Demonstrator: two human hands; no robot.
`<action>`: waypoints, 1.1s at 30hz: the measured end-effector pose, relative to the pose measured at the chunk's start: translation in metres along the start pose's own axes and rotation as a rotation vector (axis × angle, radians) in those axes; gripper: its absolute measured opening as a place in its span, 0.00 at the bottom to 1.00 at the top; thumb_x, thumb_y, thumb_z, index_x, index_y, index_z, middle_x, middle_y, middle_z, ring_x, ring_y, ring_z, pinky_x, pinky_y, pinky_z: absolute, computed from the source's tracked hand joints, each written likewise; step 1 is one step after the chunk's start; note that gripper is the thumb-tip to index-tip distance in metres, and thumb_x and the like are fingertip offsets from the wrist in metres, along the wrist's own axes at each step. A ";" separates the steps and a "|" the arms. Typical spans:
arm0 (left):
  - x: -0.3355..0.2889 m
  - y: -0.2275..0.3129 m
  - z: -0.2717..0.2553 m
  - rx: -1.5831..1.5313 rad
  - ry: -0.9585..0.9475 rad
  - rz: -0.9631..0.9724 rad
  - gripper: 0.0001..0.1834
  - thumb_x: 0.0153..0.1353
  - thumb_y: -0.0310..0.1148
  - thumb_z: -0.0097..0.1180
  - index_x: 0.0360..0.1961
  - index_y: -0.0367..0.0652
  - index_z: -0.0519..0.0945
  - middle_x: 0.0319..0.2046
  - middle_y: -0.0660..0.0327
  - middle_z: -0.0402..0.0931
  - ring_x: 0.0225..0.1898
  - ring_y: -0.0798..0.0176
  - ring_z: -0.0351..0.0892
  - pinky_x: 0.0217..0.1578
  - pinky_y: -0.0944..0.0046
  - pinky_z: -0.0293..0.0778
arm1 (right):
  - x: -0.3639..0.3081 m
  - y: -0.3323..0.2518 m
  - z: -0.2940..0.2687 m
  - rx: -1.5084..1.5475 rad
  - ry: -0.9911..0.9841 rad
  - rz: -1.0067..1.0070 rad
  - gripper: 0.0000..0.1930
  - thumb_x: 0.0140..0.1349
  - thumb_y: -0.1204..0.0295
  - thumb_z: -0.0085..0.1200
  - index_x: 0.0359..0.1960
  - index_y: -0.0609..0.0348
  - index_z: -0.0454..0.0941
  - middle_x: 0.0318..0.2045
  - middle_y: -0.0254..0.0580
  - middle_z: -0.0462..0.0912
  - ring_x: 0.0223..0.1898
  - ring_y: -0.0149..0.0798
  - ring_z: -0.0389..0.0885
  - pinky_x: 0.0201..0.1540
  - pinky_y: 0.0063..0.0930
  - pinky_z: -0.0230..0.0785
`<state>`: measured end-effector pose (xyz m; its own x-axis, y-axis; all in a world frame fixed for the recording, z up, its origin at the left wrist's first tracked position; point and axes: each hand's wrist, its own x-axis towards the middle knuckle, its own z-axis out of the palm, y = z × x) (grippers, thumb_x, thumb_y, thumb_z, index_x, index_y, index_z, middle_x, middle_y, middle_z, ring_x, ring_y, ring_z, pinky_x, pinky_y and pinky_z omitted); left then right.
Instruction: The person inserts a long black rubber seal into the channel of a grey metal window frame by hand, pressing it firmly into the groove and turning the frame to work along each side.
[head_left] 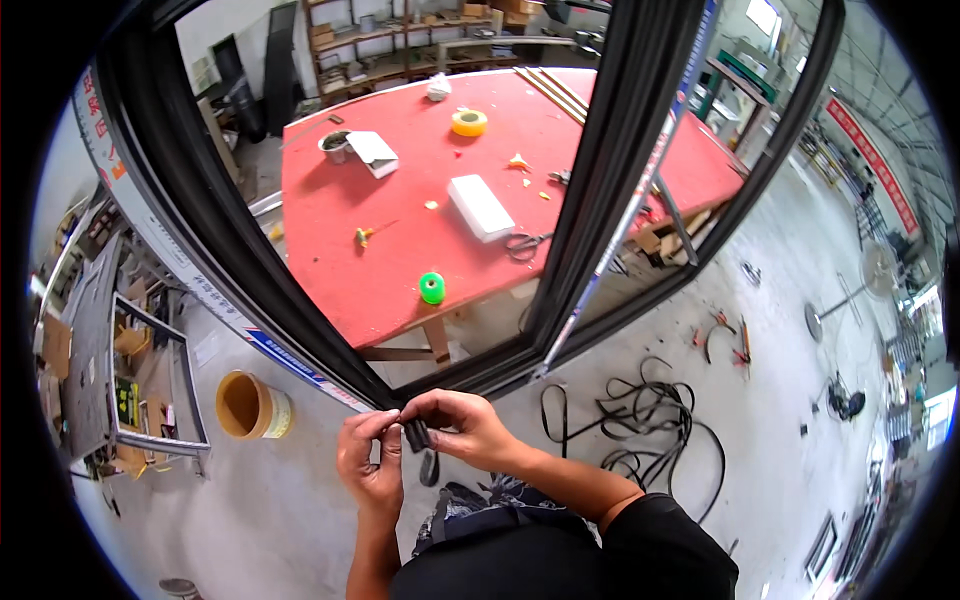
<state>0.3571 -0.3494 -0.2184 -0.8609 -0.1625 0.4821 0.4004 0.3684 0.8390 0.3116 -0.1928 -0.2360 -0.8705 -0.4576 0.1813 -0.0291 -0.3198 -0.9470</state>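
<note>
In front of me stands a dark window frame (330, 345) with printed protective film along its edges. Both hands meet at its near lower corner. My right hand (468, 430) is closed around a short black rubber strip (429, 468), whose end curls down below the fingers. Thumb and fingertips of my left hand (372, 462) are pinched together against the frame corner, right beside the strip. Whether the left fingertips grip the strip's end or something smaller cannot be made out.
Beyond the frame, a red table (340, 260) carries scissors (525, 245), a white box (482, 208), yellow tape (468, 123) and a green spool (432, 288). A yellow bucket (252, 405) stands on the left floor. Tangled black strip (650, 420) and pliers (742, 345) lie right.
</note>
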 end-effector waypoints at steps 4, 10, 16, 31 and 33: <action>-0.022 0.004 0.004 -0.093 -0.098 -0.004 0.12 0.59 0.17 0.56 0.45 0.36 0.78 0.42 0.55 0.75 0.39 0.61 0.77 0.40 0.68 0.73 | -0.026 -0.002 0.007 -0.605 0.193 -0.250 0.09 0.54 0.76 0.65 0.37 0.58 0.81 0.28 0.40 0.79 0.28 0.40 0.79 0.31 0.28 0.72; -0.029 0.014 0.009 -0.037 -0.152 0.011 0.06 0.56 0.18 0.58 0.36 0.36 0.79 0.34 0.57 0.76 0.33 0.64 0.75 0.35 0.68 0.72 | -0.046 -0.007 0.006 -0.839 0.212 -0.401 0.12 0.48 0.75 0.66 0.35 0.57 0.80 0.30 0.42 0.78 0.30 0.46 0.79 0.31 0.33 0.71; -0.041 0.028 0.024 0.053 -0.198 -0.115 0.06 0.54 0.19 0.59 0.34 0.36 0.79 0.32 0.58 0.76 0.30 0.63 0.74 0.28 0.68 0.70 | -0.068 0.005 -0.010 -0.812 0.172 -0.389 0.12 0.51 0.74 0.64 0.37 0.59 0.78 0.26 0.42 0.78 0.29 0.47 0.79 0.30 0.36 0.72; -0.056 0.060 0.186 -0.562 -0.257 -0.780 0.04 0.64 0.26 0.54 0.39 0.39 0.75 0.32 0.64 0.76 0.33 0.71 0.78 0.35 0.66 0.80 | -0.129 -0.062 -0.167 -0.746 0.106 -0.188 0.05 0.55 0.73 0.61 0.31 0.58 0.78 0.25 0.46 0.79 0.31 0.52 0.79 0.31 0.42 0.70; -0.055 0.067 0.199 -0.475 -0.324 -0.757 0.04 0.64 0.26 0.54 0.39 0.38 0.74 0.32 0.64 0.75 0.33 0.72 0.77 0.35 0.67 0.80 | -0.138 -0.070 -0.185 -0.745 0.066 -0.181 0.08 0.54 0.74 0.62 0.34 0.59 0.78 0.28 0.47 0.80 0.32 0.52 0.80 0.33 0.41 0.72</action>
<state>0.3686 -0.1340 -0.2385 -0.9608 0.0822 -0.2650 -0.2749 -0.1527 0.9493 0.3428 0.0458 -0.2437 -0.8474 -0.3932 0.3568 -0.4771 0.2691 -0.8366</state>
